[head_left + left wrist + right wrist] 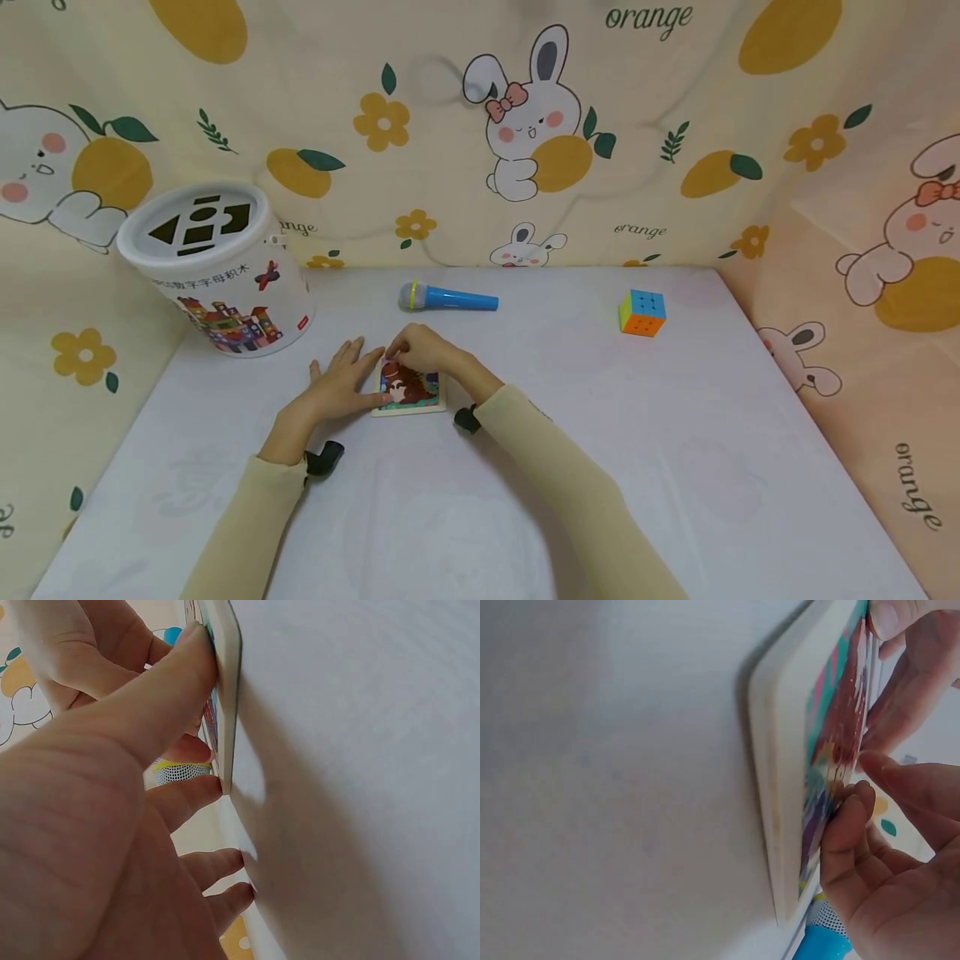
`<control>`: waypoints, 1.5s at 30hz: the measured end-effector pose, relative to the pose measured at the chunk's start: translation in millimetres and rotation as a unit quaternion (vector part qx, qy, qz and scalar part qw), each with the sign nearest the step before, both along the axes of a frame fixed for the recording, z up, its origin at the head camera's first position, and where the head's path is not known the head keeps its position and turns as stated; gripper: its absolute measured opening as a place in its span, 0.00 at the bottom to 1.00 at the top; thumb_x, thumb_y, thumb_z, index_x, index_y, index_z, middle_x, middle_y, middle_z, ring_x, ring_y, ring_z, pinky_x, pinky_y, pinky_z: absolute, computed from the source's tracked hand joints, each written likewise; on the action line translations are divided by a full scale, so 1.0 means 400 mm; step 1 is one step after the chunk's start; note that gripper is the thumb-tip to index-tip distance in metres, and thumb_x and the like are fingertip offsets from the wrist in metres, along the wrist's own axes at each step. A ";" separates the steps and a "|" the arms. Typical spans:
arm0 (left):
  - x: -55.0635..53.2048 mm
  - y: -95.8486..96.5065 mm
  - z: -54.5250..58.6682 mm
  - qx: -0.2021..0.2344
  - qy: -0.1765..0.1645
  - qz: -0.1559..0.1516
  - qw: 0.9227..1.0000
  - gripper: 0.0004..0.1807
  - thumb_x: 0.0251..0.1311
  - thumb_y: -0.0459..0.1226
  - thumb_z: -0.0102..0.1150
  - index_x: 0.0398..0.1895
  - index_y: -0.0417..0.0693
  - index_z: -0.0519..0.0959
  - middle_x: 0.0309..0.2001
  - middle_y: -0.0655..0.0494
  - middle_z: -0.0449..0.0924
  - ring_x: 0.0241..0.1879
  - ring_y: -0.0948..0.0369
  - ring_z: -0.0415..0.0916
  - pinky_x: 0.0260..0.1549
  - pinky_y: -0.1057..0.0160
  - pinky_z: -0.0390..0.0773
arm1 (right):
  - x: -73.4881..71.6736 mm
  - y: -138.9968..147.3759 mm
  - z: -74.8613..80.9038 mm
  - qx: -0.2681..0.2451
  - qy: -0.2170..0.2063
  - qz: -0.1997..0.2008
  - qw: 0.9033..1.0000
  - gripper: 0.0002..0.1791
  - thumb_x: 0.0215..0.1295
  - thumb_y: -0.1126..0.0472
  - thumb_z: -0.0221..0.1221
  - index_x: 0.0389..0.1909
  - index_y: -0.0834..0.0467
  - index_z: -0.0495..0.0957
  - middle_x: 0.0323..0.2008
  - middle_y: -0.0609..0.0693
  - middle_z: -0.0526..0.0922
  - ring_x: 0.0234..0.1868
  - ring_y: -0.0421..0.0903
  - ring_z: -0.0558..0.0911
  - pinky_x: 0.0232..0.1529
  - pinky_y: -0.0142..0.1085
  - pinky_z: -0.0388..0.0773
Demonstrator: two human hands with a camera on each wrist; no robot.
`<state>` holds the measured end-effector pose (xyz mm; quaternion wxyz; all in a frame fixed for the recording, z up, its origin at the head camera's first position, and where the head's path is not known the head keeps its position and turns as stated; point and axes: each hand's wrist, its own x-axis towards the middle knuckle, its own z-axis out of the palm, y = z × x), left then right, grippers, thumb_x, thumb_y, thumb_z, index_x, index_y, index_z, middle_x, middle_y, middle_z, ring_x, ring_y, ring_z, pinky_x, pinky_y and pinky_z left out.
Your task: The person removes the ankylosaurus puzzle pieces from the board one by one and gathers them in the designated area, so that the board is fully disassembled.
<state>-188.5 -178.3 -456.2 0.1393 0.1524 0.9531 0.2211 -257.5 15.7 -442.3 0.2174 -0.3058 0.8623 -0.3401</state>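
Note:
A small framed board with a brown dinosaur picture (408, 387) lies flat on the table. At its left side my left hand (337, 390) is spread, its thumb resting on the picture's lower left edge. The left index fingertip touches the upper left corner, seen at the frame's edge in the left wrist view, and the other fingertips rest on the table. My right hand (422, 348) reaches over the top of the board with curled fingers. Its thumb and index fingertips (859, 793) come together at the picture surface; I cannot tell whether a piece is between them.
Behind the board lies a blue toy microphone (457, 298) with a grey head. A colourful puzzle cube (642, 313) stands farther right. At the back left stands a white bucket (225, 292) with shaped holes in its lid. Patterned cloth (450, 183) walls the table on three sides.

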 end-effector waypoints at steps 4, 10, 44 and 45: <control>-0.002 0.000 -0.002 -0.003 0.003 0.000 1.000 0.48 0.61 0.57 0.64 0.77 0.43 0.58 0.77 0.30 0.41 0.75 0.33 0.34 0.56 0.17 0.33 | -0.001 -0.002 -0.002 0.006 0.001 0.007 1.000 0.15 0.70 0.71 0.52 0.51 0.64 0.84 0.52 0.58 0.84 0.36 0.41 0.77 0.35 0.27 0.73; -0.001 0.002 0.001 -0.002 0.003 0.000 1.000 0.48 0.61 0.57 0.64 0.77 0.43 0.58 0.77 0.30 0.41 0.75 0.33 0.34 0.56 0.17 0.33 | 0.002 0.000 0.005 -0.003 -0.002 -0.012 1.000 0.15 0.70 0.72 0.51 0.49 0.67 0.84 0.52 0.59 0.84 0.36 0.42 0.78 0.35 0.27 0.75; -0.003 0.002 0.000 -0.016 -0.001 0.005 1.000 0.49 0.60 0.58 0.64 0.78 0.46 0.55 0.77 0.31 0.41 0.76 0.34 0.35 0.57 0.18 0.34 | -0.021 0.016 -0.019 -0.131 -0.043 -0.101 0.985 0.07 0.64 0.70 0.63 0.42 0.66 0.84 0.36 0.53 0.82 0.36 0.42 0.76 0.35 0.29 0.75; -0.004 0.002 -0.002 -0.016 -0.001 0.003 1.000 0.49 0.60 0.58 0.64 0.78 0.47 0.56 0.77 0.31 0.41 0.75 0.34 0.35 0.57 0.17 0.34 | -0.025 0.029 -0.014 -0.134 -0.050 -0.100 0.985 0.08 0.65 0.70 0.62 0.43 0.65 0.84 0.36 0.52 0.82 0.36 0.42 0.76 0.35 0.29 0.74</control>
